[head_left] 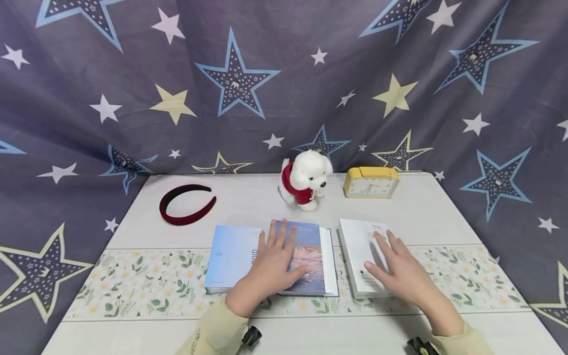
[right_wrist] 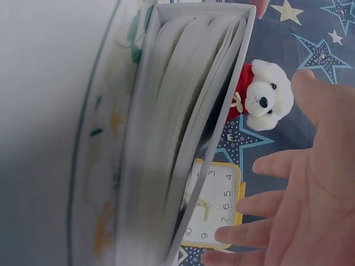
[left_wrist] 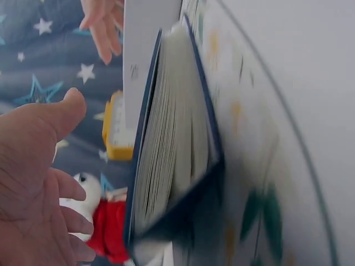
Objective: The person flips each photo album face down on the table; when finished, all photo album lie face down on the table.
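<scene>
Star-patterned dark cloth [head_left: 284,118] backs a white table [head_left: 248,197] with one floral strip [head_left: 155,281]. Head view: three books lie near, light-blue book [head_left: 230,256] left, seascape book [head_left: 308,241] centre, white book [head_left: 355,261] right; one headband [head_left: 165,204] far left, one plush dog [head_left: 308,175] far centre, one clock [head_left: 372,186] far right. Left wrist view: the left hand [head_left: 275,264], spread wide and holding nothing, hovers above the seascape book. Right wrist view: the right hand [head_left: 401,268], equally spread and bare, hovers above the white book.
</scene>
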The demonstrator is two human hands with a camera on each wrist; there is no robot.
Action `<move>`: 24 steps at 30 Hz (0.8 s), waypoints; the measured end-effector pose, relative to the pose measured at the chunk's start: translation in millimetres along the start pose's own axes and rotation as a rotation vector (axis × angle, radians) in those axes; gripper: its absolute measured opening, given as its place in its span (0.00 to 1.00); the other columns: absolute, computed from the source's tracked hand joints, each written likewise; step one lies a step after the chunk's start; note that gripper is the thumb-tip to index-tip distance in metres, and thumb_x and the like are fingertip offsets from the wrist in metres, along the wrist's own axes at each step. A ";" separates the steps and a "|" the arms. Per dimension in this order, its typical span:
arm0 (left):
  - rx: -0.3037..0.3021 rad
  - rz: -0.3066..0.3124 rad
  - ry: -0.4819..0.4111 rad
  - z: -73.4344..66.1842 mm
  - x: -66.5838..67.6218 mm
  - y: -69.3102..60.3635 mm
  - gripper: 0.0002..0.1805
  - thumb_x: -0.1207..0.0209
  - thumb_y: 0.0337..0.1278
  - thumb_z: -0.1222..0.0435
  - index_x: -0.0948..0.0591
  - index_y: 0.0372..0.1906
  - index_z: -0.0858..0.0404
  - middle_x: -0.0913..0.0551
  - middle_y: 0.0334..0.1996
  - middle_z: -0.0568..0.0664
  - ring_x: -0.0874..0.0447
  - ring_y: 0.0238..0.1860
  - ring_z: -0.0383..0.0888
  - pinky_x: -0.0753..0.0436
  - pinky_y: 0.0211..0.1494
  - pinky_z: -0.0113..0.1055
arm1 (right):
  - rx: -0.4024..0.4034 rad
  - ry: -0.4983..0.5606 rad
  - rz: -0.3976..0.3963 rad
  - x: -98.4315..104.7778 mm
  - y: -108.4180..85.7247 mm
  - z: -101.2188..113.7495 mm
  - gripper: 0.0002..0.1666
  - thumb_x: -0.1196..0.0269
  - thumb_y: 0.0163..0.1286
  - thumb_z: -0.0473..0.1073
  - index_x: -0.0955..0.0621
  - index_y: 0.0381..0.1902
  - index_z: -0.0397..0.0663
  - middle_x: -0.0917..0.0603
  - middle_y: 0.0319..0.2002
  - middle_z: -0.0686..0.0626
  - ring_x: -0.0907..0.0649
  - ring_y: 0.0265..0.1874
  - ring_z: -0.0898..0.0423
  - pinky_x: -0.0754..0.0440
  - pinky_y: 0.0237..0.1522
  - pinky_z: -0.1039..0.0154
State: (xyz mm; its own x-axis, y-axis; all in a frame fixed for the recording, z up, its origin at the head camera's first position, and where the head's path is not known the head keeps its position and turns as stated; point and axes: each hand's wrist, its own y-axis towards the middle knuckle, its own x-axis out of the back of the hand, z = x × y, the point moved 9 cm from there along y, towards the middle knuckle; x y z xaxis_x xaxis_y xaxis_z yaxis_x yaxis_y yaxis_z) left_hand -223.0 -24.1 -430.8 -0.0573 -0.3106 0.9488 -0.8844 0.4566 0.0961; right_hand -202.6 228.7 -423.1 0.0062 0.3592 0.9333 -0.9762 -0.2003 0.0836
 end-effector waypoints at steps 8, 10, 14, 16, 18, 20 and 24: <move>-0.059 0.073 -0.043 -39.7 -22.6 11.1 0.51 0.48 0.61 0.36 0.47 0.77 0.65 0.55 0.76 0.66 0.65 0.75 0.66 0.52 0.73 0.57 | -0.073 0.087 0.043 -1.0 -10.7 -14.3 0.45 0.47 0.72 0.64 0.40 0.74 0.40 0.45 0.70 0.23 0.39 0.65 0.23 0.38 0.57 0.26; -0.059 0.091 -0.072 -48.3 -26.9 13.2 0.50 0.48 0.62 0.37 0.47 0.77 0.63 0.55 0.76 0.65 0.65 0.75 0.65 0.50 0.73 0.57 | -0.108 0.090 0.056 -2.3 -11.9 -19.5 0.46 0.49 0.72 0.65 0.40 0.74 0.38 0.46 0.69 0.22 0.39 0.64 0.22 0.38 0.56 0.25; -0.063 0.127 -0.176 -65.8 -32.8 17.0 0.48 0.49 0.64 0.38 0.48 0.77 0.63 0.57 0.76 0.64 0.65 0.75 0.64 0.46 0.72 0.57 | -0.185 0.101 0.095 -6.7 -14.5 -29.3 0.46 0.52 0.74 0.65 0.41 0.73 0.34 0.46 0.68 0.20 0.40 0.63 0.21 0.38 0.55 0.25; -0.065 0.138 -0.214 -73.5 -35.3 19.8 0.48 0.49 0.64 0.39 0.49 0.77 0.63 0.58 0.77 0.63 0.64 0.75 0.63 0.43 0.72 0.55 | -0.210 0.117 0.110 -9.2 -15.4 -33.4 0.46 0.53 0.74 0.65 0.41 0.73 0.33 0.47 0.68 0.20 0.41 0.64 0.21 0.39 0.56 0.25; -0.061 0.147 -0.232 -80.0 -38.3 23.2 0.47 0.49 0.64 0.39 0.49 0.77 0.62 0.58 0.77 0.62 0.63 0.76 0.61 0.42 0.72 0.53 | -0.229 0.142 0.126 -11.6 -16.6 -36.5 0.46 0.54 0.74 0.65 0.40 0.73 0.33 0.47 0.69 0.20 0.43 0.65 0.22 0.41 0.57 0.25; -0.044 0.157 -0.260 -85.3 -40.9 26.3 0.47 0.48 0.64 0.39 0.49 0.78 0.61 0.60 0.77 0.61 0.61 0.76 0.59 0.42 0.72 0.51 | -0.246 0.173 0.137 -13.3 -17.5 -38.8 0.46 0.55 0.74 0.65 0.40 0.73 0.33 0.47 0.69 0.21 0.44 0.67 0.23 0.44 0.58 0.25; -0.009 0.168 -0.339 -93.5 -44.9 32.2 0.48 0.46 0.63 0.40 0.49 0.78 0.60 0.60 0.77 0.63 0.56 0.76 0.57 0.41 0.72 0.49 | -0.286 0.219 0.142 -14.5 -17.9 -42.9 0.46 0.56 0.74 0.66 0.40 0.73 0.33 0.49 0.69 0.20 0.47 0.67 0.22 0.46 0.60 0.25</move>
State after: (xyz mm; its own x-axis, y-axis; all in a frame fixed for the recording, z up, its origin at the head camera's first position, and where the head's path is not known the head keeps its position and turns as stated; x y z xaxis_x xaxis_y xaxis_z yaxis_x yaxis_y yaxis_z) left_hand -205.7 82.5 -442.2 -0.3524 -0.4888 0.7980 -0.8457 0.5314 -0.0479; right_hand -194.5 266.2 -453.1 -0.1492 0.5383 0.8295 -0.9853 -0.0109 -0.1702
